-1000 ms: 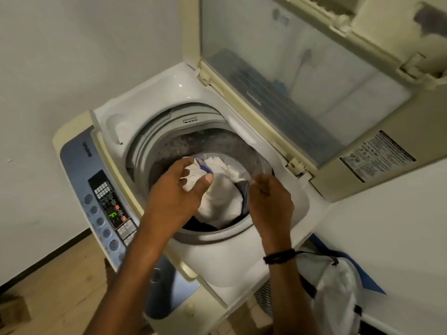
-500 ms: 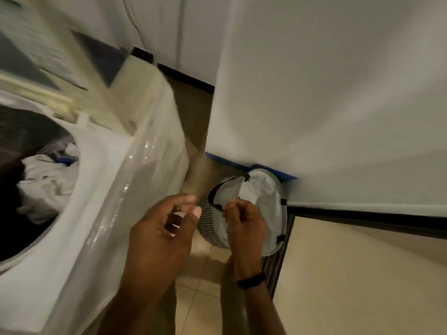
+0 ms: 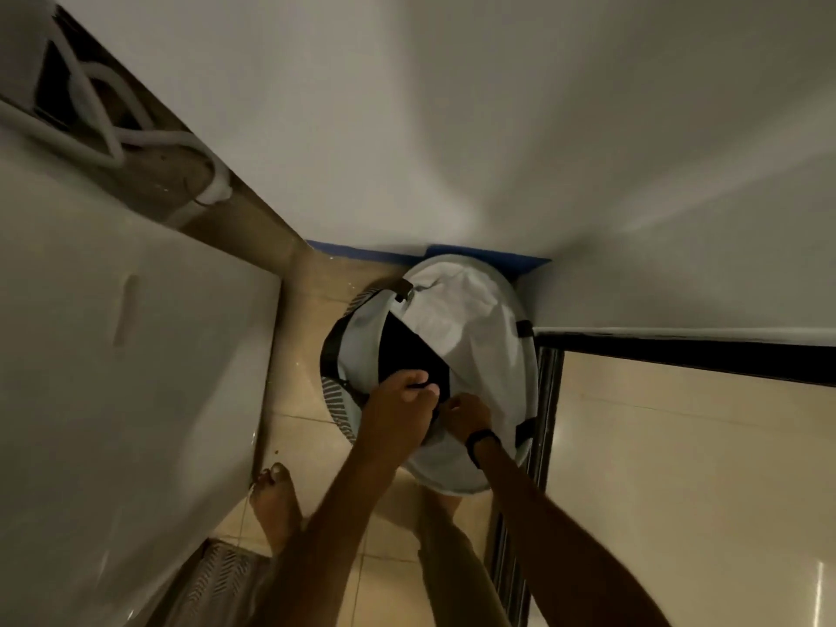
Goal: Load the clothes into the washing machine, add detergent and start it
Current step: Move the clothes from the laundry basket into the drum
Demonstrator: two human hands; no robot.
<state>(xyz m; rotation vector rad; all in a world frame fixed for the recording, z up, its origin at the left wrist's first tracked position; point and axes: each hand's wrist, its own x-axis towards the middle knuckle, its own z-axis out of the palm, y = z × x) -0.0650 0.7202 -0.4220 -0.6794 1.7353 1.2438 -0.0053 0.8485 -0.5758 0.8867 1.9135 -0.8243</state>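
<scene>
Left hand (image 3: 398, 400) clenched on the dark garment (image 3: 407, 350) in the laundry basket (image 3: 497, 355); right hand (image 3: 466, 414) just beside, its grip unclear. Washing machine (image 3: 113, 355) lies left.

I see a white hose (image 3: 135, 138) coiled at ten o'clock, blue tape (image 3: 362, 254) at twelve, a dark door track (image 3: 543, 400) at three.

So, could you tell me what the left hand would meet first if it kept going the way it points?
Most likely the dark garment lying in the laundry basket: the left hand reaches down at the basket's opening, fingertips right at that cloth. Depth is unclear, so it may already touch it.
</scene>
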